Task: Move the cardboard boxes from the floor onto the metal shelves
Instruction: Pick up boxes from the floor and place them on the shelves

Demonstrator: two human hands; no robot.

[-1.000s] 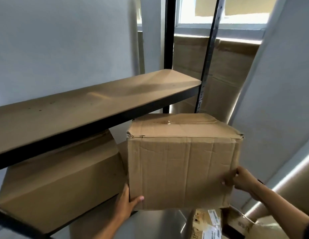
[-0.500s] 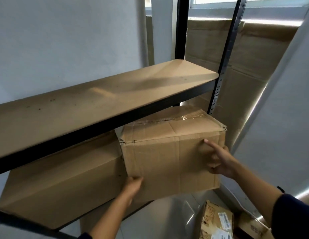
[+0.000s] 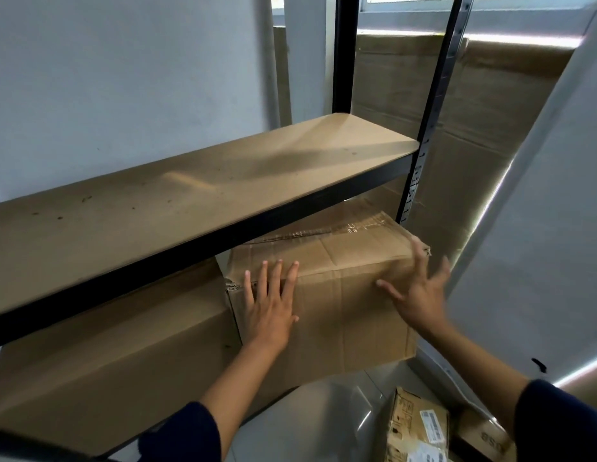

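Cardboard box (image 3: 327,295) now sits on the lower tier of the metal shelf (image 3: 204,208), under the brown upper board, touching a larger box (image 3: 100,355) at its 9 o'clock. Half a second ago it was tilted and gripped from below and from the side; a second ago it hung in the air, clear of the rack. Left hand (image 3: 269,303) has moved up from the bottom edge: flat on the front face, fingers straight and spread, tips reaching the top edge. Right hand (image 3: 420,293) is wide open, fingers splayed, at the box's 3 o'clock corner; blurred, so contact can't be confirmed. Box's front bottom corner overhangs the shelf edge slightly. More boxes (image 3: 420,428) lie on the floor (image 3: 317,425) at 5 o'clock. Flattened cardboard (image 3: 483,121) leans behind the rack at 1 o'clock.
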